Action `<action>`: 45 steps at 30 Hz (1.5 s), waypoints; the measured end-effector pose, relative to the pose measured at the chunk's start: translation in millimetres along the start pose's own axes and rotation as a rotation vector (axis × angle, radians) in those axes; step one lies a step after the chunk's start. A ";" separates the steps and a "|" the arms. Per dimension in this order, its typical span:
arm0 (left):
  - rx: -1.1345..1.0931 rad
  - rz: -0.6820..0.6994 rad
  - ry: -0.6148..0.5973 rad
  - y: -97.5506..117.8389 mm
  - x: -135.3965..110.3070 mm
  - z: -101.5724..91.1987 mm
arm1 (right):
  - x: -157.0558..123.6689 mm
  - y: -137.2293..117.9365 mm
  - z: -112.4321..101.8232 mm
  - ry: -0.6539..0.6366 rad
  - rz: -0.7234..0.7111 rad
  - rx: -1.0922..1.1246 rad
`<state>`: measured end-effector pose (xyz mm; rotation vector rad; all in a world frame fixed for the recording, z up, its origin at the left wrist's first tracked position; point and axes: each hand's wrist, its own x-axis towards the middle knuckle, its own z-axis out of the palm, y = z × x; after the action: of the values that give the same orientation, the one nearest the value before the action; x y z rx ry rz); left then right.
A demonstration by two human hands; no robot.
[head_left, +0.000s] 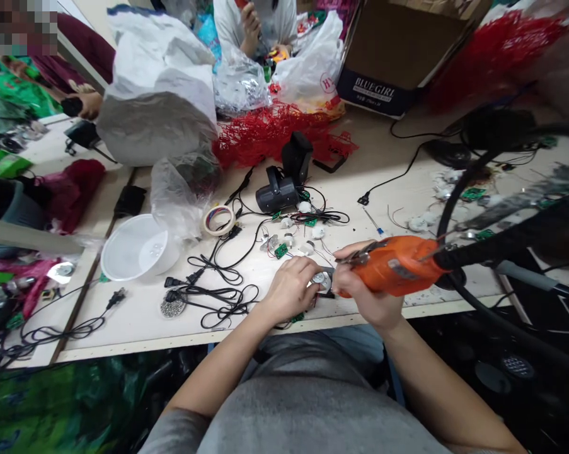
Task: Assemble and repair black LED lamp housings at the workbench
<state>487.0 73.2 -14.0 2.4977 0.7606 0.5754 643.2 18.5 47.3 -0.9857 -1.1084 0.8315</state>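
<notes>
My right hand (373, 306) is wrapped around an orange power screwdriver (397, 265), whose tip end points left. Close by, my left hand (291, 287) has its fingers closed on the edge of a small round white-and-silver part (321, 279) near the table's front edge. The tool's front end is right beside this part; whether they touch, I cannot tell. Just beyond my left hand lie small white motor-like pieces (307, 248) with thin wires and a green circuit board (281, 251). Behind them a black lamp-like housing (277, 194) rests on its side.
Left of my hands are black power cords (218, 293), a clear plastic tub (140, 249), a dish of screws (172, 305) and a tape roll (218, 221). Red shredded packing (284, 129), white bags (161, 82) and a cardboard box (407, 57) stand behind. Another person (256, 25) sits opposite.
</notes>
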 end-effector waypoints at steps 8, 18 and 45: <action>-0.191 -0.114 0.079 1.9 -5.2 11.0 | 16.3 -19.6 -6.6 -0.030 0.138 0.146; -0.265 -0.181 0.158 4.7 -5.7 22.8 | 9.0 5.5 -7.1 -0.093 0.101 0.263; -0.345 -0.219 0.172 6.1 -3.4 21.3 | -0.5 -9.3 -4.4 -0.052 0.165 0.176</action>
<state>497.7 60.2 -28.7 2.0396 0.8995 0.7757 647.8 13.9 55.2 -0.9198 -0.9884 1.0748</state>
